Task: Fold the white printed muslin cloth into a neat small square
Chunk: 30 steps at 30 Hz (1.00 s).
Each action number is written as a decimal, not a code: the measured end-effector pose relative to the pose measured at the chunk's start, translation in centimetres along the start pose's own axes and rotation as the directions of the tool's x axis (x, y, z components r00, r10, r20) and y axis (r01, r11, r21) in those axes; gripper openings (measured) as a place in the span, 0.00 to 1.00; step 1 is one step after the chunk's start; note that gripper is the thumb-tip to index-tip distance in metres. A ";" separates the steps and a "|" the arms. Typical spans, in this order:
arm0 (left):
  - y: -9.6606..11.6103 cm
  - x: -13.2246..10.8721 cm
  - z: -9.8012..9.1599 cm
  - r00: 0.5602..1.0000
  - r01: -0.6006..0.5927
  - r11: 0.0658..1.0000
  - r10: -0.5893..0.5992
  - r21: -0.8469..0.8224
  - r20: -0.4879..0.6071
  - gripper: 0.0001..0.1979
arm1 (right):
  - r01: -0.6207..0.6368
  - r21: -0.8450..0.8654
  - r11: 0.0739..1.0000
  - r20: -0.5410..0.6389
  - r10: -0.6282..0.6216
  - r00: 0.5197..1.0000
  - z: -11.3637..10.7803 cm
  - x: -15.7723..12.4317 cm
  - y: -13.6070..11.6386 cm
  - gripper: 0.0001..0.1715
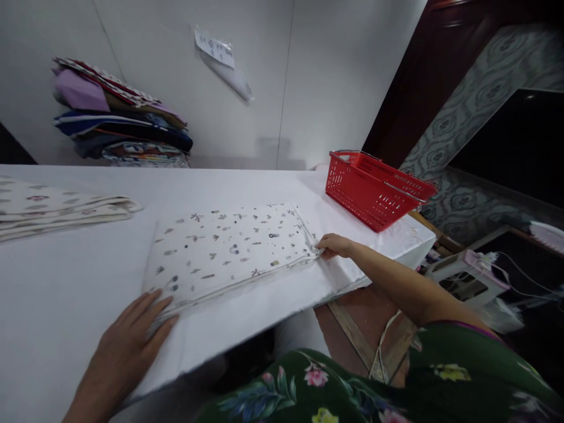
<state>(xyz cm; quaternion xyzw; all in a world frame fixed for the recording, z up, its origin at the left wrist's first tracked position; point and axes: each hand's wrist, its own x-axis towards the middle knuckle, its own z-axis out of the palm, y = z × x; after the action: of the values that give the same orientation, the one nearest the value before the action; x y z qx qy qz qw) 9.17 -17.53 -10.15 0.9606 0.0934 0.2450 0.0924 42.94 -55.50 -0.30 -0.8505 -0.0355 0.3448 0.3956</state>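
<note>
A folded white cloth with small printed motifs (229, 247) lies flat on the white-covered table (66, 282). My left hand (132, 335) rests flat on the cloth's near left corner, fingers stretched out and pressing down. My right hand (332, 245) is at the cloth's near right corner, its fingers curled and pinching the layered edge there.
A red plastic basket (374, 188) stands at the table's far right end. Another folded printed cloth (53, 208) lies at the left. A stack of coloured fabrics (118, 117) sits against the wall. A white and pink appliance (467, 276) is beyond the table's right edge.
</note>
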 end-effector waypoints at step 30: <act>3.7 6.4 -1.8 0.992 0.087 0.994 -0.092 0.061 0.091 0.27 | 0.471 -0.721 0.509 -0.047 -0.713 0.699 2.4 0.5 -0.3 0.25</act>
<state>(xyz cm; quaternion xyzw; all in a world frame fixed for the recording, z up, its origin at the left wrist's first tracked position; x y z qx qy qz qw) 14.32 -19.46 -4.86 0.9680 0.1389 0.1928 0.0802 41.95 -53.59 -1.43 -0.9108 -0.3796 -0.0025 0.1625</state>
